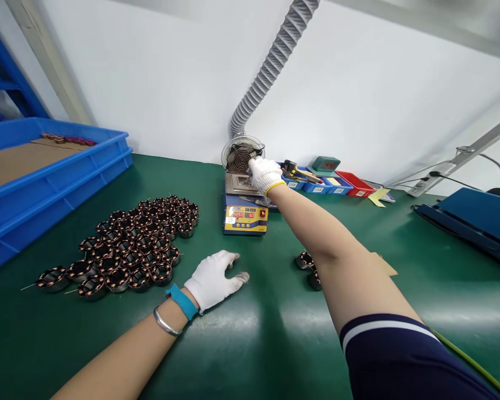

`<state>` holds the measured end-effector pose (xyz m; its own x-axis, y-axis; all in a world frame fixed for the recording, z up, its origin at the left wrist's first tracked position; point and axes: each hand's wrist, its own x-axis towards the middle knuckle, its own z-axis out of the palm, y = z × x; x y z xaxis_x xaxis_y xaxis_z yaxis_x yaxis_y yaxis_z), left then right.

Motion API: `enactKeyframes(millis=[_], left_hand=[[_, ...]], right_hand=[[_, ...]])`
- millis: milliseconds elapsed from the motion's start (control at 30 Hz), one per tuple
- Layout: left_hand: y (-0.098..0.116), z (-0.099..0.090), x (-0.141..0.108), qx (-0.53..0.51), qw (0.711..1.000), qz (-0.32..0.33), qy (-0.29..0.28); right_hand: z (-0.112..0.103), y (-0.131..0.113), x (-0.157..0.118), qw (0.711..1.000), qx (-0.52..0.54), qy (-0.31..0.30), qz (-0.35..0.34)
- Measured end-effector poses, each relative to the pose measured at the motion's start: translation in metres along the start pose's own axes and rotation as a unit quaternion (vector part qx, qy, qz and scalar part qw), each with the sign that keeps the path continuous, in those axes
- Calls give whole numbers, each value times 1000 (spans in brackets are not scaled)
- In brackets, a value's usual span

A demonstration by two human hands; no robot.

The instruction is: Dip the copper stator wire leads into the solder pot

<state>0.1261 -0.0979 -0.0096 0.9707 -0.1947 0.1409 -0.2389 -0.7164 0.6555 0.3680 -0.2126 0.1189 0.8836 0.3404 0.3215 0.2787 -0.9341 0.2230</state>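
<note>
My left hand [216, 280], in a white glove with a blue wrist strap, rests over the green table with thumb and fingers apart and nothing between them. To its left lie several black rings with copper windings [131, 244]. My right hand [265, 173], also gloved, reaches over the solder pot [245, 214], its fingers closed by the round fan guard [239, 160]. Whatever those fingers hold is too small or hidden to make out. Two more wound rings [305, 260] sit beside my right forearm, partly covered by it.
A large blue crate [66, 178] stands at the left. Behind my right hand are small blue bins [316, 188] with tools and a red bin [356, 184]. A grey hose [270, 66] rises behind the pot. A blue case [475, 219] lies at the right.
</note>
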Motion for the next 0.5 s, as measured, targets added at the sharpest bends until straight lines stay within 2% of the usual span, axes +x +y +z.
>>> enactKeyframes(millis=[267, 500], left_hand=[[-1, 1, 1, 7, 1000, -5, -7], [0, 0, 1, -12, 1000, -15, -2]], right_hand=[[-5, 0, -3, 1000, 21, -9, 8], [-24, 11, -18, 986, 159, 38, 34]])
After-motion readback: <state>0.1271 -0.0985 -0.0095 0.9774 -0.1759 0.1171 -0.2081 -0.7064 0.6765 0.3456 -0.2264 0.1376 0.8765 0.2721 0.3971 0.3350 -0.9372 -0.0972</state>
